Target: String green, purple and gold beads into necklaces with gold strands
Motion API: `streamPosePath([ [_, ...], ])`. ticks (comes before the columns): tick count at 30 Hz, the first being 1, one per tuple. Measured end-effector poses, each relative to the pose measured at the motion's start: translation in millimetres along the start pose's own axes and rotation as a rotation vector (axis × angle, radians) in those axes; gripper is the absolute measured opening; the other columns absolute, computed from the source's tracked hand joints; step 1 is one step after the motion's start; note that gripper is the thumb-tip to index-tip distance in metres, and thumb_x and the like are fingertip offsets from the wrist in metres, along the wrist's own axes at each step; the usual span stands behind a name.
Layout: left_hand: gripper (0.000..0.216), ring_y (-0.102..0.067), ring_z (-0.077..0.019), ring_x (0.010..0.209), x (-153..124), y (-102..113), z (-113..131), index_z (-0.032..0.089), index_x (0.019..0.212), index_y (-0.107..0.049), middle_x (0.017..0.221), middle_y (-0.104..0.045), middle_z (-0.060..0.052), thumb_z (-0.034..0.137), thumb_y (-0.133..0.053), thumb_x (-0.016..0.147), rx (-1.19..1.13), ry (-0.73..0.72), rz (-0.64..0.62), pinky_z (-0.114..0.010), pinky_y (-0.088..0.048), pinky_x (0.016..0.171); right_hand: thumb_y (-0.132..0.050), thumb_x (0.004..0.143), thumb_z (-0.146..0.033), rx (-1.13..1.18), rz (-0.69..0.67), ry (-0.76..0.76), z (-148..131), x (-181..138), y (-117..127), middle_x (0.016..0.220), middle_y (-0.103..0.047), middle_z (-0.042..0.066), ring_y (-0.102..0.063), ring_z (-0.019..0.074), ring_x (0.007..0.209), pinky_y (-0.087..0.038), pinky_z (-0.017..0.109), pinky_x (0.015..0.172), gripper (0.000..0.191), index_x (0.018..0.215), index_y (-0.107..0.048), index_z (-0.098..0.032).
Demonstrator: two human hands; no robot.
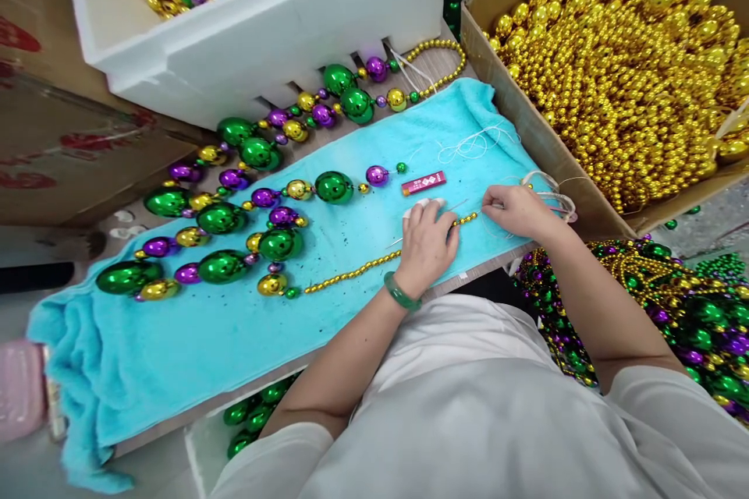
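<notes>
My left hand (pixel 426 242), with white-covered fingertips and a green bangle, rests curled over a strand of small gold beads (pixel 356 271). The beads come out on both sides of it, and its thumb side presses on them. A thin needle-like piece (pixel 394 242) shows beside the hand. To the right, my right hand (pixel 518 210) is pinched shut near the strand's end, apparently on a thin white thread; the fingertips partly hide it. At its left end the strand joins a garland of large green, purple and gold beads (pixel 225 267) lying on the blue towel (pixel 234 335).
A small maroon packet (pixel 424 183) and loose white thread (pixel 473 144) lie on the towel. Behind stands a white foam box (pixel 281 31) of beads. A cardboard box (pixel 562 148) of gold bead strands is at right, with piled bead garlands (pixel 661 320) below it.
</notes>
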State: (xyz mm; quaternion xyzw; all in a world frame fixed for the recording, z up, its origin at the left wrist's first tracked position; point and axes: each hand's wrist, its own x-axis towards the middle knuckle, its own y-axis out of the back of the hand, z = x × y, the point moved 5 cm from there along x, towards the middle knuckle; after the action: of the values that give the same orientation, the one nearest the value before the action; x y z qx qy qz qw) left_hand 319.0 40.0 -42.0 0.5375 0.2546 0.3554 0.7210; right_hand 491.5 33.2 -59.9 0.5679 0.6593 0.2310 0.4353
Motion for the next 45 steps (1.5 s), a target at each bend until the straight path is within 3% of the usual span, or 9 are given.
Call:
streamPosePath([
  [14, 0.023, -0.043, -0.0299, 0.117, -2, 1, -5, 0.021, 0.100, -0.063, 0.127, -0.054, -0.009, 0.018, -0.047, 0.083, -0.004, 0.034, 0.014, -0.049, -0.034, 0.099, -0.051, 0.080, -0.026, 0.021, 0.000, 0.022, -2, -1, 2, 0.082, -0.069, 0.003, -0.059, 0.0191, 0.076, -0.035, 0.026, 0.064, 0.017, 0.084, -0.066, -0.021],
  [19, 0.028, -0.042, -0.0315, 0.119, 9, 1, 9, 0.023, 0.110, -0.061, 0.130, -0.052, -0.009, 0.032, -0.049, 0.087, -0.032, -0.020, 0.012, -0.051, -0.033, 0.099, -0.050, 0.080, -0.026, 0.006, 0.003, 0.029, -2, -1, 1, 0.081, -0.069, 0.004, -0.059, 0.0184, 0.075, -0.036, 0.026, 0.065, 0.018, 0.085, -0.066, -0.021],
  [26, 0.020, -0.045, -0.0310, 0.118, 16, -2, 17, 0.020, 0.096, -0.064, 0.126, -0.056, -0.009, 0.028, -0.046, 0.089, -0.055, -0.050, 0.020, -0.052, -0.035, 0.099, -0.049, 0.083, -0.027, -0.008, 0.036, 0.014, -7, -4, 1, 0.085, -0.071, 0.005, -0.062, 0.0186, 0.078, -0.037, 0.026, 0.066, 0.021, 0.090, -0.068, -0.020],
  [30, 0.034, -0.048, -0.0272, 0.119, 7, 6, 4, 0.019, 0.117, -0.057, 0.129, -0.054, -0.011, 0.022, -0.049, 0.084, -0.379, -0.007, 0.062, -0.047, -0.041, 0.098, -0.044, 0.088, -0.029, -0.049, 0.067, 0.082, -38, -19, -3, 0.090, -0.072, 0.006, -0.064, 0.0201, 0.082, -0.038, 0.027, 0.066, 0.026, 0.101, -0.066, -0.022],
  [33, 0.047, -0.060, -0.0198, 0.099, 3, 7, -9, 0.018, 0.127, -0.051, 0.114, -0.062, -0.010, 0.022, -0.051, 0.080, -0.869, 0.079, -0.084, -0.033, -0.052, 0.079, -0.040, 0.091, -0.027, -0.068, 0.077, 0.183, -69, -31, -9, 0.099, -0.071, 0.006, -0.064, 0.0197, 0.086, -0.038, 0.027, 0.066, 0.027, 0.106, -0.063, -0.022],
  [35, 0.037, -0.060, -0.0147, 0.071, -1, 5, -17, 0.015, 0.113, -0.061, 0.084, -0.066, -0.005, 0.029, -0.055, 0.079, -1.046, 0.164, -0.280, -0.026, -0.049, 0.061, -0.038, 0.093, -0.026, -0.049, 0.084, 0.232, -84, -36, -12, 0.100, -0.070, 0.006, -0.063, 0.0193, 0.087, -0.039, 0.027, 0.068, 0.027, 0.106, -0.062, -0.022],
  [37, 0.027, -0.050, -0.0105, 0.054, -5, 8, -28, 0.014, 0.091, -0.069, 0.061, -0.059, 0.000, 0.036, -0.059, 0.077, -1.035, 0.244, -0.386, -0.022, -0.042, 0.051, -0.038, 0.094, -0.027, -0.019, 0.095, 0.287, -89, -40, -12, 0.100, -0.069, 0.005, -0.062, 0.0191, 0.091, -0.040, 0.028, 0.071, 0.027, 0.105, -0.062, -0.022],
  [41, 0.029, -0.048, -0.0102, 0.055, -14, 32, -66, 0.016, 0.078, -0.072, 0.062, -0.062, 0.000, 0.044, -0.067, 0.070, -0.889, 0.428, -0.226, -0.021, -0.038, 0.050, -0.042, 0.093, -0.027, -0.064, 0.226, 0.323, -70, -43, 3, 0.110, -0.064, 0.007, -0.053, 0.0212, 0.103, -0.041, 0.031, 0.081, 0.027, 0.109, -0.062, -0.020],
  [45, 0.036, -0.050, -0.0107, 0.056, -27, 47, -95, 0.016, 0.085, -0.073, 0.064, -0.063, 0.000, 0.048, -0.069, 0.067, -0.874, 0.591, -0.086, -0.021, -0.042, 0.053, -0.042, 0.091, -0.019, -0.283, 0.444, 0.096, -19, -35, 27, 0.122, -0.058, 0.014, -0.044, 0.0278, 0.114, -0.037, 0.040, 0.089, 0.027, 0.106, -0.064, -0.014],
])
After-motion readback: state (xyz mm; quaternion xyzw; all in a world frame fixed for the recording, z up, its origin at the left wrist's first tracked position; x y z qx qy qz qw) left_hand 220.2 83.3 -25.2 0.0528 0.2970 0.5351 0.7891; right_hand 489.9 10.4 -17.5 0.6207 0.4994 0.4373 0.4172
